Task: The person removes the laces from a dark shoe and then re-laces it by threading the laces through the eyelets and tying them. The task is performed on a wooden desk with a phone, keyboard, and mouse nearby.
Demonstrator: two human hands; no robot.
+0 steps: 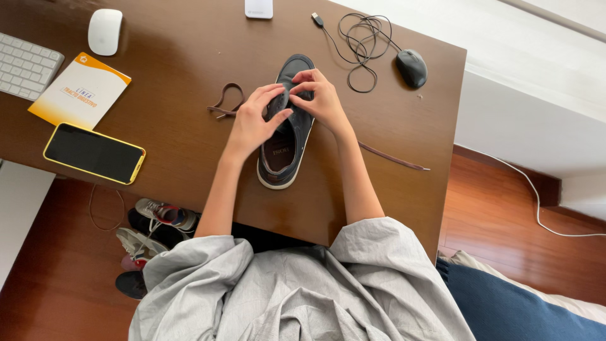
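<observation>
Your left hand (252, 123) and right hand (322, 101) both rest on the shoe (285, 136), which lies on the desk (183, 158) with its toe pointing away from you. Left fingers curl over the tongue area, thumb pressed against the upper; closed on the shoe. Right fingertips pinch the upper near the eyelets, just beside the left thumb; also closed on the shoe.

A brown lace (226, 104) lies looped on the desk just left of the shoe, one end running under your left hand. A second lace (394, 158) stretches right of your right forearm.

Elsewhere on the desk:
- phone (93, 153), near left edge
- booklet (79, 91)
- keyboard (25, 66)
- white mouse (105, 30)
- black mouse (412, 67) with coiled cable (360, 47)

Sneakers (151, 233) lie on the floor under the desk.
</observation>
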